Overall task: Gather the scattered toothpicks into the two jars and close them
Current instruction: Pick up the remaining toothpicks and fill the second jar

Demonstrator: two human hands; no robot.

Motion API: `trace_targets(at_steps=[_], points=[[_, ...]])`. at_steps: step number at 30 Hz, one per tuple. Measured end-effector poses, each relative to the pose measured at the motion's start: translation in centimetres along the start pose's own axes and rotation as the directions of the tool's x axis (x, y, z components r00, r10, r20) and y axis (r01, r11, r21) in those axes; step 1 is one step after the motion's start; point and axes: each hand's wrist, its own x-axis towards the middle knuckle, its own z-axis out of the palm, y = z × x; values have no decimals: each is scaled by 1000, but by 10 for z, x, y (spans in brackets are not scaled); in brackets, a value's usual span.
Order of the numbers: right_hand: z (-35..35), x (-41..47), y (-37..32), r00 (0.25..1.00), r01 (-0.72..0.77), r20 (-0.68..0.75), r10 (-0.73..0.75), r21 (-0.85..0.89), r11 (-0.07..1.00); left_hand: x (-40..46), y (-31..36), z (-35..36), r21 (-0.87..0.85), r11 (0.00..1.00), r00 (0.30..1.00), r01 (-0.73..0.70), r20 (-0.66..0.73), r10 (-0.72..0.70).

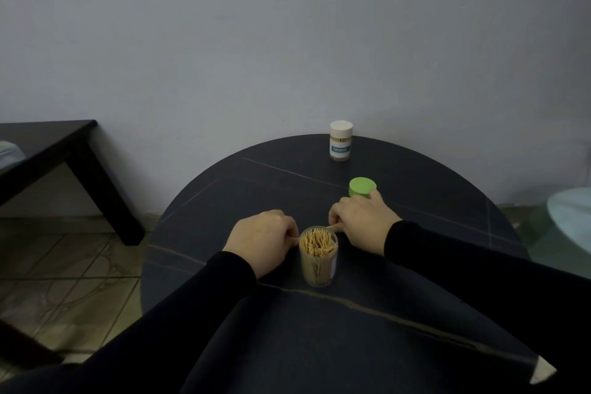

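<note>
An open clear jar [318,261] full of upright toothpicks stands in the middle of the round dark table [415,265]. My left hand [262,240] lies just left of its rim, fingers curled, pinching a toothpick at the jar's edge. My right hand [361,222] sits behind and right of the jar, fingers curled, pinching a toothpick whose tip shows near the rim. A green lid [361,187] lies on the table just beyond my right hand. A closed jar with a white lid and a "toothpick" label [341,141] stands at the table's far edge.
A dark low table [64,163] stands to the left over a tiled floor [64,272]. A pale wall rises right behind the round table. A glassy, pale surface [569,227] lies at the right edge.
</note>
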Motion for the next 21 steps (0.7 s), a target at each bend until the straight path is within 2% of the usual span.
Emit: trace_targets(at_steps=[10, 15, 21], points=[[-1, -2, -10, 1000, 12, 28, -8, -120, 993, 4, 6, -2, 21, 1000, 1000, -7, 18, 7], [6, -9, -15, 999, -8, -45, -3, -237, 971, 4, 7, -2, 9, 1000, 1000, 0, -5, 0], [7, -11, -12, 994, -20, -110, 1, -175, 984, 7, 5, -2, -71, 996, 998, 56, -27, -58]])
